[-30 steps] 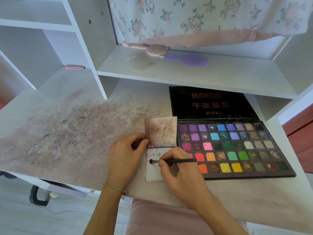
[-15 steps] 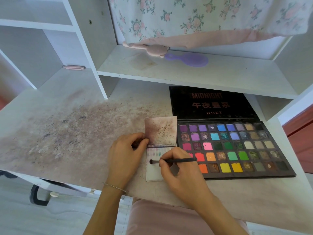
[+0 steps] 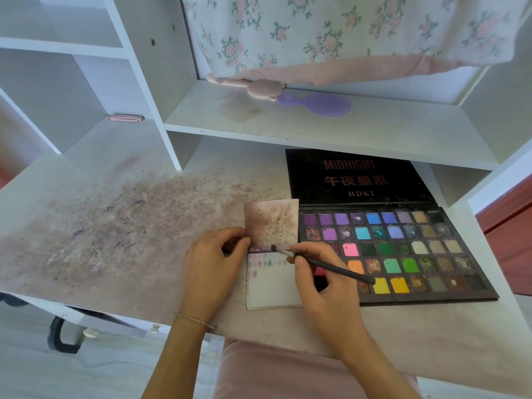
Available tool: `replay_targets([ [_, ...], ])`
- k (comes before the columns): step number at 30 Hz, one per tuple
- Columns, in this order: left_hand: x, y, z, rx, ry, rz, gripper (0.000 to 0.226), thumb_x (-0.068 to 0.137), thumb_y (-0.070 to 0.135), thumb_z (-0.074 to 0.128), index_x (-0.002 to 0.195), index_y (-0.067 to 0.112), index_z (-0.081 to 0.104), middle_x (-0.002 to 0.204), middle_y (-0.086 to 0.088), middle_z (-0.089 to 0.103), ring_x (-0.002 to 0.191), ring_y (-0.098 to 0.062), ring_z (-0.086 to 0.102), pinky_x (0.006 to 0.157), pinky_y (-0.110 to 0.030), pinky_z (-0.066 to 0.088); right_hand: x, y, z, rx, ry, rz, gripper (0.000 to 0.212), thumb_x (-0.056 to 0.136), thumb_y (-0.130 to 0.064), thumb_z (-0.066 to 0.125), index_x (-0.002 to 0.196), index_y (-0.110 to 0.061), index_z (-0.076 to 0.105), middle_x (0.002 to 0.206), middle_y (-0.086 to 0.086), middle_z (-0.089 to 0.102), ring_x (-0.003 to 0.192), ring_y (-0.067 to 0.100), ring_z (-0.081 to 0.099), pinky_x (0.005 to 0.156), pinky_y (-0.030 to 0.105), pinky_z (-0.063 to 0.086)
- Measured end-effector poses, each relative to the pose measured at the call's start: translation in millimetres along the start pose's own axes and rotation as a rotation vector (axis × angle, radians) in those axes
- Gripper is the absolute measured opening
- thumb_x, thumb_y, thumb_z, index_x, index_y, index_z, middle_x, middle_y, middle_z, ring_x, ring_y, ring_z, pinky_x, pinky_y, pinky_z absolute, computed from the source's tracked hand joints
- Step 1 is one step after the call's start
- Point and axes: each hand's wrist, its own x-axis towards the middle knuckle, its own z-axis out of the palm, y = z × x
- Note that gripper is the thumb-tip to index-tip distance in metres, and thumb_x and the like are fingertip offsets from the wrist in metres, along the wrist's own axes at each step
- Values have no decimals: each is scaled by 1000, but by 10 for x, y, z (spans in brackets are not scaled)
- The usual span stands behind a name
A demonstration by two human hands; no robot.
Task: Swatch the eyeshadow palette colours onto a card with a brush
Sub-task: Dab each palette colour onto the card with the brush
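Note:
An open black eyeshadow palette [image 3: 426, 254] with many coloured pans lies on the desk at the right, its lid [image 3: 357, 177] propped up behind. A small folded white card [image 3: 270, 289] lies to its left, with a stained upper flap [image 3: 272, 223] and faint colour swatches near the fold. My left hand [image 3: 213, 266] pinches the card's left edge at the fold. My right hand [image 3: 325, 280] holds a thin black brush [image 3: 322, 263], whose tip rests at the card's fold, above the swatch row.
The white desk [image 3: 115, 226] is stained with powder on its left half. A shelf above holds a purple hairbrush [image 3: 319, 104] and a pink one [image 3: 259, 87]. A floral cloth [image 3: 331, 33] hangs behind. A pink clip [image 3: 124, 118] lies in the left cubby.
The brush tip has risen from the lower part of the card to the fold line, and the handle now tilts down to the right. My left hand stays put.

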Motion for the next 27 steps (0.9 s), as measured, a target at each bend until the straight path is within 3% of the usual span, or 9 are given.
replay_targets([
  [6,-1,5,5,-4,7,-27,6,79,21,66,82,22,71,68,24,53,68,3,49,62,-15,37,26,74,-207,-53,83,17,16,84,-23,49,87,-38,54,81,-13,60,76,3,58,62,9,45],
  [9,5,4,14,4,10,-35,6,79,20,66,83,21,71,69,21,55,67,2,49,62,-15,36,42,116,-378,-69,105,1,20,83,-12,47,86,-30,57,76,-10,57,63,1,53,54,6,39],
  [14,13,25,35,-20,24,-77,6,80,19,65,81,22,71,66,22,55,67,1,51,60,-18,39,81,164,-665,-196,192,-20,25,85,-9,47,83,-34,51,81,-9,57,76,5,55,59,11,46],
  [18,28,45,71,-16,52,-111,7,81,19,65,82,20,71,65,22,54,65,0,49,59,-19,39,80,256,-806,-176,233,97,35,87,0,52,83,-35,50,79,-11,57,74,5,57,56,13,49],
  [27,17,67,67,-10,44,-116,9,82,18,63,86,19,71,74,11,61,71,-13,55,64,-28,42,65,301,-862,-328,140,24,37,79,7,58,78,-30,52,77,-12,58,82,0,56,64,5,44],
])
